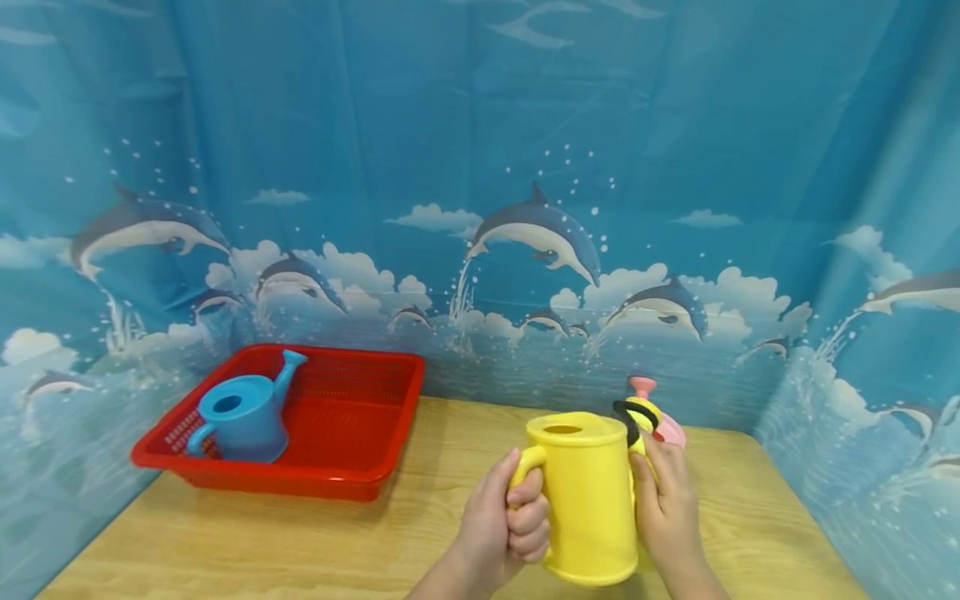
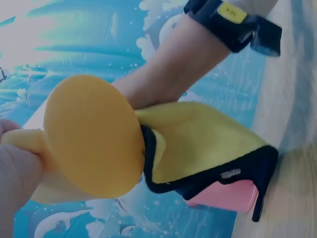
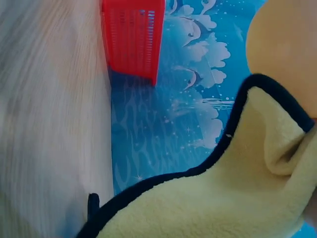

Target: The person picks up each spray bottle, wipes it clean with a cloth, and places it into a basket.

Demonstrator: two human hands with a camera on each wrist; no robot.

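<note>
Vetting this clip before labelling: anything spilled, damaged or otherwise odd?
Nothing stands out. The left hand grips the yellow watering can, the right hand holds a yellow cloth beside it, and the blue watering can sits in the red basket. No spill or damage shows. The pink item is mostly hidden; can't judge it.

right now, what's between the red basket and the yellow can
The head view shows a bare stretch of tabletop beside the red basket, then the left hand gripping the handle of the yellow can.
</note>
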